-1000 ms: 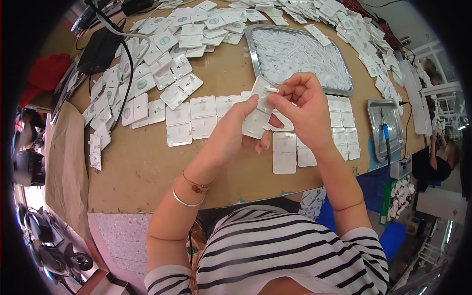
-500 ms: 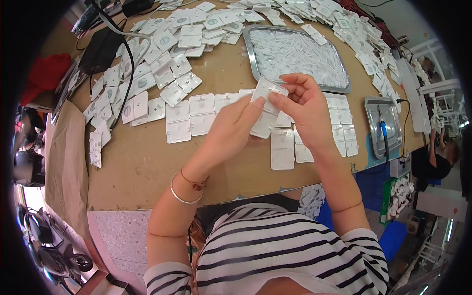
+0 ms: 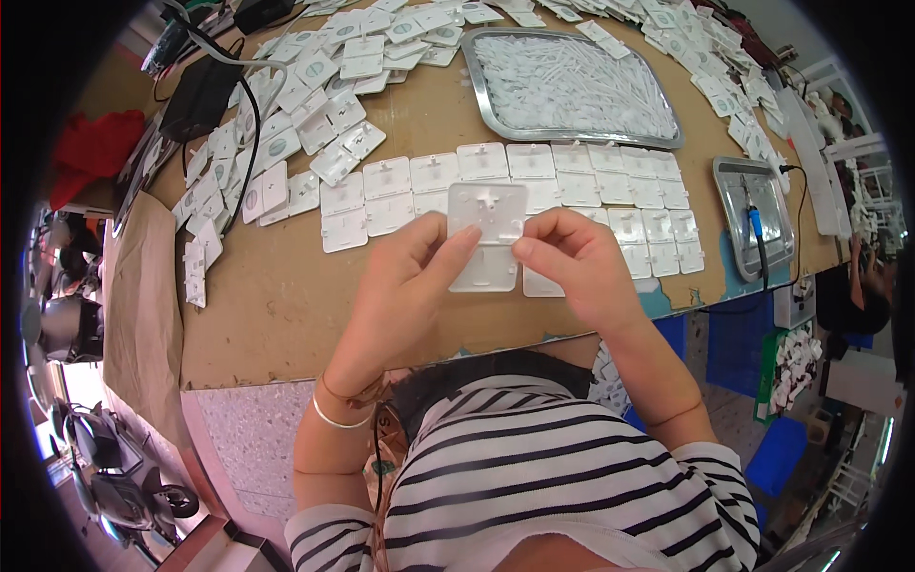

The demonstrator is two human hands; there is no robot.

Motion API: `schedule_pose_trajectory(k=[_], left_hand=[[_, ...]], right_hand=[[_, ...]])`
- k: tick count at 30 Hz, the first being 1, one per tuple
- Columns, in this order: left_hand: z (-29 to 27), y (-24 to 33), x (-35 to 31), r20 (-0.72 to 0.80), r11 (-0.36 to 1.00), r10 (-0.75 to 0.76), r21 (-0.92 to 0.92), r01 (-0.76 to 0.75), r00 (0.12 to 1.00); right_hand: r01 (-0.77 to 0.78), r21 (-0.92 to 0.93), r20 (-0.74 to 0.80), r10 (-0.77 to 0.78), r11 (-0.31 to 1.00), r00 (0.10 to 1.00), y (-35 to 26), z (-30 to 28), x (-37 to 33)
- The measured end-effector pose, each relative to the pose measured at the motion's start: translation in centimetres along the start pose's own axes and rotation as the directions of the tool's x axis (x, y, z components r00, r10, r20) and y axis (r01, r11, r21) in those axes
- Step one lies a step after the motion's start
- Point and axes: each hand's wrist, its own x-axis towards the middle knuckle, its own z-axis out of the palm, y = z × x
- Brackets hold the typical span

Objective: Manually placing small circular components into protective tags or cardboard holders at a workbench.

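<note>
Over the front of the table I hold a small white plastic hinged case (image 3: 486,214), spread flat with its moulded inner side facing up. My left hand (image 3: 398,286) grips its left edge, thumb lying on top near the middle fold. At the right edge, beside that fold, my right hand (image 3: 583,272) pinches with thumb and forefinger. Whether a small part sits between those fingertips, I cannot make out. Just beyond my hands, similar opened white cases (image 3: 388,178) lie in side-by-side rows. One more is partly hidden under the held case and my right hand.
A metal tray (image 3: 591,140) full of small translucent white pieces stands behind the rows. Heaps of white cases (image 3: 310,71) cover the back and left. At right, a smaller metal tray (image 3: 721,210) holds a blue-handled corded tool (image 3: 756,224). A black cable (image 3: 255,129) loops at left.
Both hands have drawn the case nearer to me, turning it from a slant to nearly straight. My right fingers have moved from its top face to its right edge. The view has shifted slightly.
</note>
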Motion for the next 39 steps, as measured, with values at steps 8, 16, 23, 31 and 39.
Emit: schedule_pose_trajectory(k=[8, 16, 23, 31, 39], left_hand=[[0.9, -1.8, -1.0, -0.028, 0.603, -0.150, 0.790, 0.113, 0.988], [-1.3, -0.6, 4.3, -0.136, 0.419, 0.074, 0.903, 0.093, 0.988], [-7.6, -1.5, 9.9, -0.207, 0.241, 0.182, 0.957, 0.161, 0.961], [-6.6, -1.4, 8.4, -0.078, 0.234, 0.193, 0.972, 0.032, 0.978], [-8.5, -0.9, 9.9, -0.122, 0.190, 0.188, 0.978, 0.085, 0.975]], right_hand=[[0.104, -0.444, -0.251, -0.235, 0.890, 0.939, -1.0, -2.4, 0.1], [0.083, -0.401, -0.284, -0.210, 0.912, 0.935, -0.8, -4.4, 0.0], [0.090, -0.468, -0.253, -0.231, 0.879, 0.939, -2.8, -4.9, 3.0], [0.131, -0.553, -0.181, -0.272, 0.823, 0.945, -4.4, -5.7, 7.4], [0.135, -0.929, -0.060, -0.499, 0.345, 0.864, -2.5, -11.6, 17.3]])
